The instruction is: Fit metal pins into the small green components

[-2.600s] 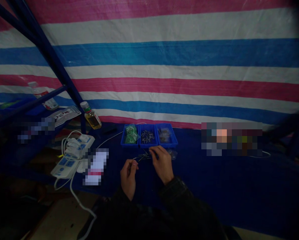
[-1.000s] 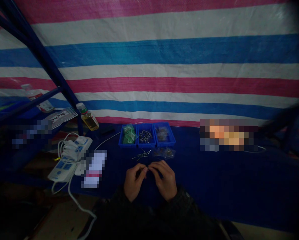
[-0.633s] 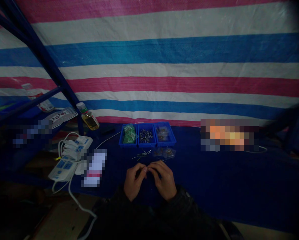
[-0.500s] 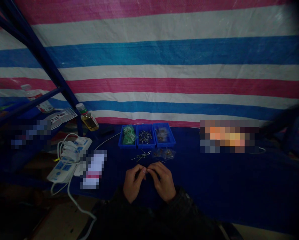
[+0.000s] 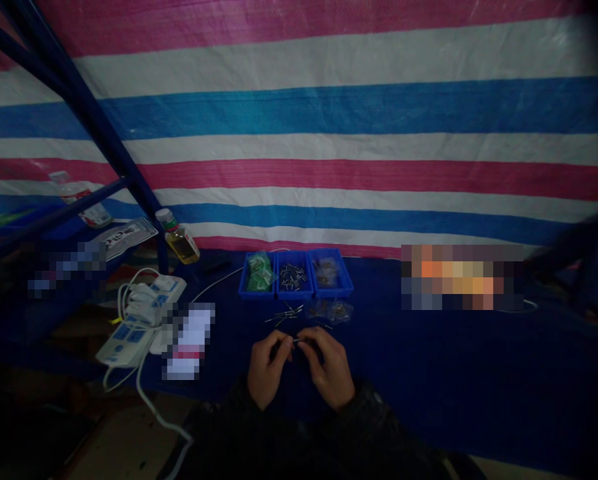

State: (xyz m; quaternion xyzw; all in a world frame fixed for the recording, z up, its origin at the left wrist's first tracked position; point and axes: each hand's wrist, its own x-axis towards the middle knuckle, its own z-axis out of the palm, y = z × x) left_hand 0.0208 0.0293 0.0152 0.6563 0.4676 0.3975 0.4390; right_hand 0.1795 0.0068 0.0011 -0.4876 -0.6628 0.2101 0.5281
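My left hand (image 5: 267, 369) and my right hand (image 5: 331, 369) are close together above the dark blue cloth (image 5: 429, 373). A thin metal pin (image 5: 297, 340) shows between their fingertips, and the fingers partly hide it. Just beyond my hands, several loose metal pins (image 5: 283, 317) lie on the cloth, with small clear bags (image 5: 330, 310) to their right. Farther back stands a blue divided tray (image 5: 295, 274), holding green packets (image 5: 258, 271), metal pins (image 5: 293, 274) and small bagged parts (image 5: 325, 273) in its three compartments.
To the left are a white power strip (image 5: 141, 317) with white plugs and cables, a bottle of yellow liquid (image 5: 179, 239) and a blurred white package (image 5: 189, 341). A striped tarpaulin (image 5: 329, 167) and a blue metal frame (image 5: 93, 127) stand behind. A blurred object (image 5: 461, 277) lies at right.
My hands have come together from their earlier spread position over the loose pins. Since then they have stayed near the middle of the cloth, with a thin pin now visible between the fingertips.
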